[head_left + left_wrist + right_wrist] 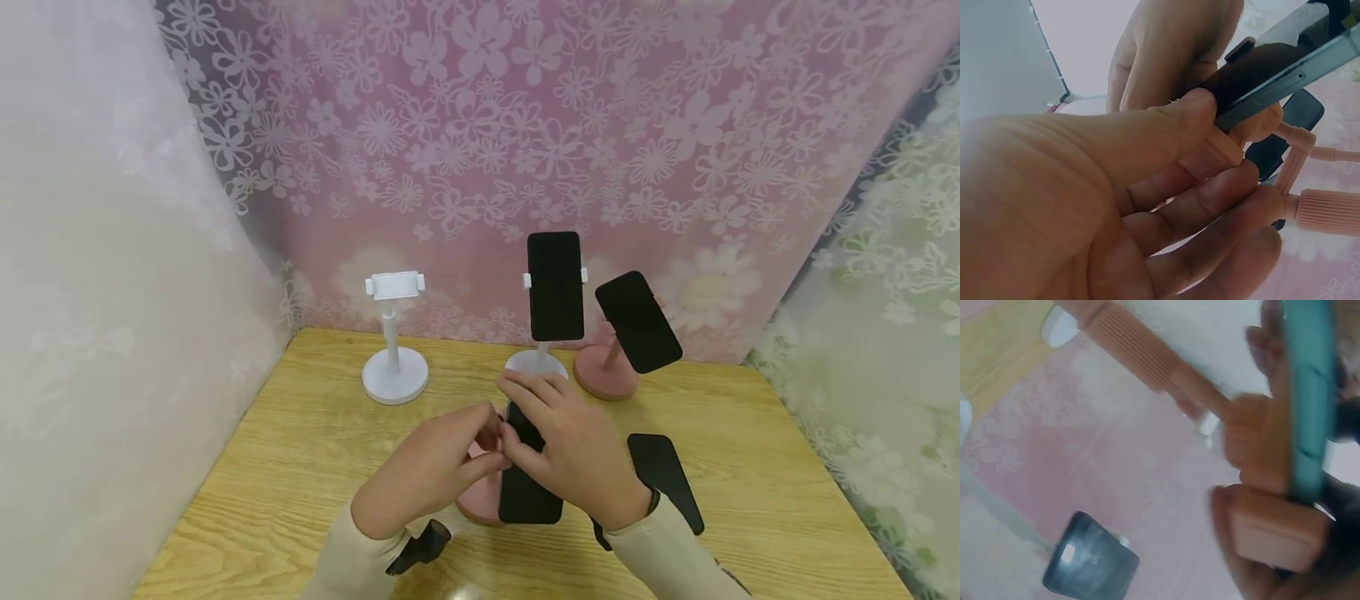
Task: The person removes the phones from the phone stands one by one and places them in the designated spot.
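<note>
A black-screened phone [531,500] sits at a pink phone stand, whose round base [476,504] shows below my hands in the head view. My left hand [431,467] pinches the stand's pink clamp [1213,155] at the phone's edge, thumb on top and fingers beneath. Over the phone, my right hand [573,442] grips the clamp from the other side, its thumb close to my left fingertips. The right wrist view has the clamp end [1279,528] against the phone's teal side [1309,412]; blur hides the exact finger contact there.
An unloaded white phone stand [395,375] is at the back left. Behind my hands, a white stand [536,361] holds an upright phone [556,287]; beside it a pink stand [606,375] holds a tilted phone [639,323]. Another phone [663,471] lies right of my right hand.
</note>
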Demonstrator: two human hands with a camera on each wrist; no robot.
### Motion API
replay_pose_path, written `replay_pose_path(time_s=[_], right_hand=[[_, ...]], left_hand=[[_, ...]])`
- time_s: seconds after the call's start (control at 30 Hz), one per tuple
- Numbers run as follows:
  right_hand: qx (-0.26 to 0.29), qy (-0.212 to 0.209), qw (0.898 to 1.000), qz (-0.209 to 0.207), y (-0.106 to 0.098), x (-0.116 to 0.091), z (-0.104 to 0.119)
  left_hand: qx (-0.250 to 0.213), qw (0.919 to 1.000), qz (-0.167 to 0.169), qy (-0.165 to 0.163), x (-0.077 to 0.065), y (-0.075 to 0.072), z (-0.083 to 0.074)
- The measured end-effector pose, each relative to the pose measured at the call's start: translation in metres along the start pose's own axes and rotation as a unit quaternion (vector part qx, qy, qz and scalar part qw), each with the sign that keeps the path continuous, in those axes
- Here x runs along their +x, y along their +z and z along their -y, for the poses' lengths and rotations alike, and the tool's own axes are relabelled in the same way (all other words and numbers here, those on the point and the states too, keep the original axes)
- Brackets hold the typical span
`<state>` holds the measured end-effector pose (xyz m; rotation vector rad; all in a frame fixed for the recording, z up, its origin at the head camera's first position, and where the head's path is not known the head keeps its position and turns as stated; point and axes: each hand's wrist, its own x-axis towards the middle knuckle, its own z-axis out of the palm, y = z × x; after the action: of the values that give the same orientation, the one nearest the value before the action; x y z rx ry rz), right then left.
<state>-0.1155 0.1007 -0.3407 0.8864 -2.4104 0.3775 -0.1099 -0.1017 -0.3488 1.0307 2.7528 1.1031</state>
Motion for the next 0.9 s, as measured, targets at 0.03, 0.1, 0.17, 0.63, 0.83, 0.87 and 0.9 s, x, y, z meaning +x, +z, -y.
replay_pose_path(time_s=[0.03,0.1,0.17,0.63,0.83,0.87,0.9], right_hand=[[0.004,-0.003,1.0,-0.008,0.003,0.0,-0.001],[0.01,-0.002,1.0,-0.025,0.008,0.0,-0.003],[0.021,0.002,0.999,-0.039,0.013,0.001,-0.004],[0.071,0.017,0.987,-0.143,0.032,0.0,-0.006],[0.069,0.015,0.984,-0.165,0.035,0.001,-0.005],[0.069,0.013,0.983,-0.169,0.035,0.001,-0.005],[0.068,0.012,0.983,-0.171,0.036,0.001,-0.005]], left_hand=[[0.001,1.0,-0.002,-0.005,0.0,0.001,0.0],[0.011,0.9998,-0.014,-0.006,0.001,0.002,0.0],[0.024,0.9993,-0.03,-0.002,0.002,0.004,0.0],[-0.136,0.9903,0.011,0.029,0.018,0.013,0.021],[-0.17,0.9851,0.018,0.022,0.017,0.013,0.023],[-0.172,0.9847,0.019,0.023,0.017,0.013,0.024],[-0.171,0.9847,0.02,0.023,0.017,0.013,0.025]])
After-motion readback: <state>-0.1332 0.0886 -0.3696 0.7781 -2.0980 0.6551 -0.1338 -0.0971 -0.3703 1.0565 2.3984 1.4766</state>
